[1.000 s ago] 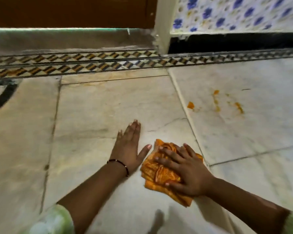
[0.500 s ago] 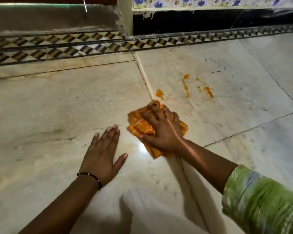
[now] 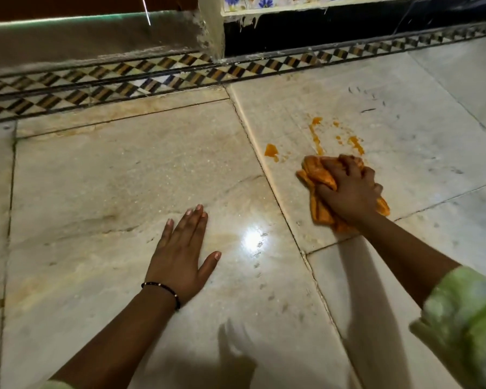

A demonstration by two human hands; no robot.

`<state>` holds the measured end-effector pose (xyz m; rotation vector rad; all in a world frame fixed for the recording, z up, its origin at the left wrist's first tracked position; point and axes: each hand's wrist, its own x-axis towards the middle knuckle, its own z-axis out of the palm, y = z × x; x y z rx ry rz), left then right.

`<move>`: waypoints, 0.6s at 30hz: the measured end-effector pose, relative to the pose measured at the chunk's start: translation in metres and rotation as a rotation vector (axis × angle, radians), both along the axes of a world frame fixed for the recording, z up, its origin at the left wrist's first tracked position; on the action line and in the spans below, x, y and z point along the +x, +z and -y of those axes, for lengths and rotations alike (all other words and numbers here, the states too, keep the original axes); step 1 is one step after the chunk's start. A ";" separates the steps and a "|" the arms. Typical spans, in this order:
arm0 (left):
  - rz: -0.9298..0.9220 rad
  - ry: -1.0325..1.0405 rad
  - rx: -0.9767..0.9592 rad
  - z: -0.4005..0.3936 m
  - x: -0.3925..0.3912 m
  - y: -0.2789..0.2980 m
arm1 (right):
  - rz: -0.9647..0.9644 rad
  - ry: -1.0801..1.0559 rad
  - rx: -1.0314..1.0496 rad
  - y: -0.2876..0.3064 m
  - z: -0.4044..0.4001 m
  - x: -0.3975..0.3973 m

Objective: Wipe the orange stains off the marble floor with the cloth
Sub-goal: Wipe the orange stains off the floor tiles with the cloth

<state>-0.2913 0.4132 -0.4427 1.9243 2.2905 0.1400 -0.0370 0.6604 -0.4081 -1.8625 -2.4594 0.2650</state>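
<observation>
You kneel over a pale, glossy marble floor [image 3: 124, 178] edged at the far side by a chequered tile border [image 3: 152, 77]. Your left hand [image 3: 180, 251] lies flat, fingers straight. Your right hand [image 3: 348, 189] grips the crumpled orange cloth [image 3: 319, 175], touching the nearest of the orange stains [image 3: 317, 136].

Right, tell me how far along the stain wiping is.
Done: nothing visibly wiped yet. In hand: the right hand grips the orange cloth on the marble floor, just short of the stains, while the left hand rests flat. Left: the orange stains, blob, streak and spots, are all there.
</observation>
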 end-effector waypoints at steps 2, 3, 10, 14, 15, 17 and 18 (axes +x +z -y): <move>0.007 -0.005 -0.002 0.000 0.000 0.001 | 0.073 0.085 0.014 0.003 0.010 -0.039; 0.018 -0.007 0.003 -0.001 0.000 0.001 | 0.103 0.202 0.026 0.002 0.027 -0.058; 0.104 0.043 0.088 0.000 -0.003 0.000 | 0.014 0.933 -0.058 -0.007 0.136 -0.021; 0.051 0.041 0.062 0.000 0.000 -0.002 | 0.008 0.654 -0.142 -0.005 0.076 0.052; 0.052 0.041 0.058 0.000 0.000 -0.002 | 0.014 0.530 -0.141 -0.004 0.062 0.052; 0.048 0.046 0.054 0.000 -0.001 -0.002 | 0.041 0.331 -0.110 -0.003 0.045 0.030; 0.045 0.047 0.050 0.000 -0.001 -0.001 | 0.066 0.276 -0.097 -0.002 0.042 0.011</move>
